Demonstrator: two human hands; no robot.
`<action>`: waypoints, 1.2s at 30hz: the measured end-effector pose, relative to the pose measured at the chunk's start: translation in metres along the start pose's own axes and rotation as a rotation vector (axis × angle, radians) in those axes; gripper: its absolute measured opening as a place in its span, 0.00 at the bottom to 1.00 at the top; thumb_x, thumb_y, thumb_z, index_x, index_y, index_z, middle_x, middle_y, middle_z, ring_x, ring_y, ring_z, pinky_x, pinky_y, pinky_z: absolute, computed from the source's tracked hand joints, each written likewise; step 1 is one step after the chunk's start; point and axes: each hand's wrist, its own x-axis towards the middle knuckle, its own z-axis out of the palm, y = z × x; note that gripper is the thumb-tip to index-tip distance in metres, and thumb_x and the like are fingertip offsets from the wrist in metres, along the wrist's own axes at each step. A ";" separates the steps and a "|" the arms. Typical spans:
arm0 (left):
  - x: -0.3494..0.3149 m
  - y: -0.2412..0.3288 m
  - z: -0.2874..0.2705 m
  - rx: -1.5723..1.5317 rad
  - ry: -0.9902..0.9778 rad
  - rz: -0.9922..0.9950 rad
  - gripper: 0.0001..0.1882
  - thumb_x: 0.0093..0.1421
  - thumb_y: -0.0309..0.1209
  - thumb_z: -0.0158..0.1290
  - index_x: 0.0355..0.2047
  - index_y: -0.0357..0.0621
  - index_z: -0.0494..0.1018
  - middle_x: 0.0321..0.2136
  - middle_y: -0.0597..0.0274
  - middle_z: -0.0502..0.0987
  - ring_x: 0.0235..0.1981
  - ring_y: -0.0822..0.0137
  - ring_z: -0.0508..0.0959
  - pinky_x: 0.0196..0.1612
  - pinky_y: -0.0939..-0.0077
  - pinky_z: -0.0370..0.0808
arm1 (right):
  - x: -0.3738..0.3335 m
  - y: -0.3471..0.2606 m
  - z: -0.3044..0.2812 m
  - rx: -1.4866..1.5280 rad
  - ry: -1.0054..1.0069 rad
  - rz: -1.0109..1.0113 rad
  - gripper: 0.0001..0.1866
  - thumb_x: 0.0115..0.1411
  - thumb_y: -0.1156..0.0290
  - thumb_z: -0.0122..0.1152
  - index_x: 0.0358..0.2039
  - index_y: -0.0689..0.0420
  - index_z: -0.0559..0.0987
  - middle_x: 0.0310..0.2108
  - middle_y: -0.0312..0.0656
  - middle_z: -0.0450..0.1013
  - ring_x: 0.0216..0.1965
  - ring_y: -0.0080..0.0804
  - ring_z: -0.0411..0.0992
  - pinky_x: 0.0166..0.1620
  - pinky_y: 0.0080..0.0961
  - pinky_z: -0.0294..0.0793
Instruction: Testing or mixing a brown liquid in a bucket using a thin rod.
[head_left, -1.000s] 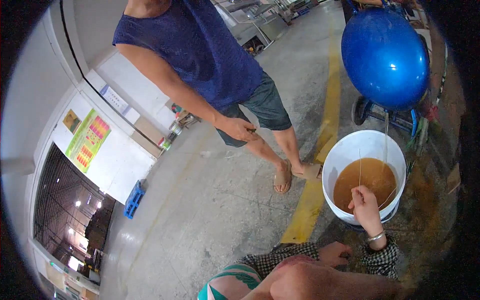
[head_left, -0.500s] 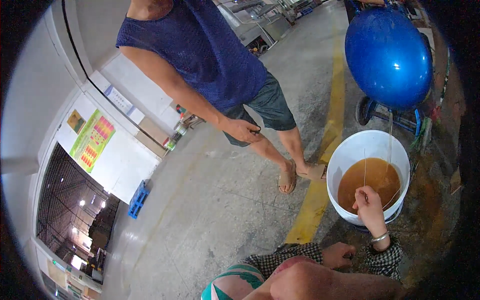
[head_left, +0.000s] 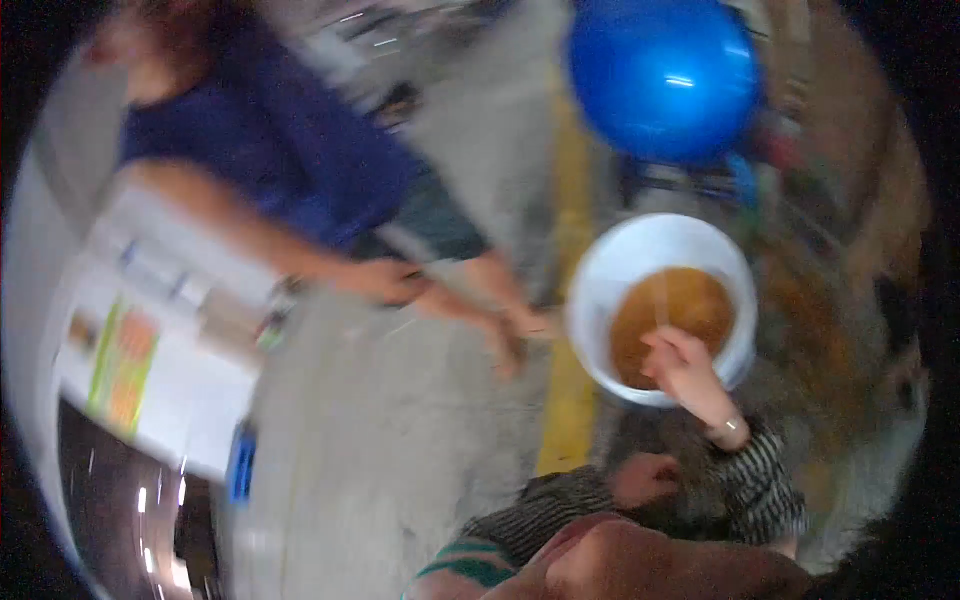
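R hand (head_left: 690,372) over near side of white bucket (head_left: 592,310), fingers pinched on thin pale rod (head_left: 661,292) (blurred; stick vs. wire can't tell), seen against brown liquid (head_left: 697,300) inside; bucket on floor (head_left: 400,430) nr. rounded blue drum (head_left: 665,85). L hand (head_left: 645,480) low, nr. bucket, fingers curled, can't tell if holding anything. Best approx.: light, steady pinch, wrist clear of rim, rod well inside wall.

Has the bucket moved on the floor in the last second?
No, not that I can see: the bucket sits along the right side of the yellow line, as before; the camera view shifted.
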 end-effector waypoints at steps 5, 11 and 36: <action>-0.012 -0.033 0.000 0.053 0.168 0.117 0.12 0.50 0.33 0.55 0.33 0.40 0.71 0.21 0.59 0.74 0.23 0.70 0.74 0.27 0.76 0.70 | -0.022 -0.093 -0.051 -0.031 0.493 -0.327 0.15 0.62 0.66 0.39 0.44 0.60 0.68 0.17 0.35 0.68 0.10 0.14 0.56 0.14 0.10 0.55; 0.000 -0.020 0.014 0.152 0.135 0.026 0.15 0.49 0.36 0.56 0.33 0.40 0.71 0.22 0.55 0.75 0.23 0.65 0.76 0.27 0.73 0.72 | -0.083 -0.192 -0.109 -0.039 0.864 -0.700 0.19 0.62 0.65 0.37 0.49 0.64 0.63 0.18 0.37 0.70 0.11 0.14 0.57 0.13 0.10 0.52; -0.012 -0.011 0.013 0.165 0.170 0.226 0.14 0.50 0.35 0.53 0.33 0.40 0.68 0.27 0.50 0.73 0.30 0.55 0.75 0.34 0.65 0.70 | -0.055 -0.149 -0.029 0.183 0.626 -0.565 0.21 0.61 0.67 0.38 0.54 0.62 0.60 0.19 0.32 0.65 0.11 0.10 0.52 0.13 0.08 0.48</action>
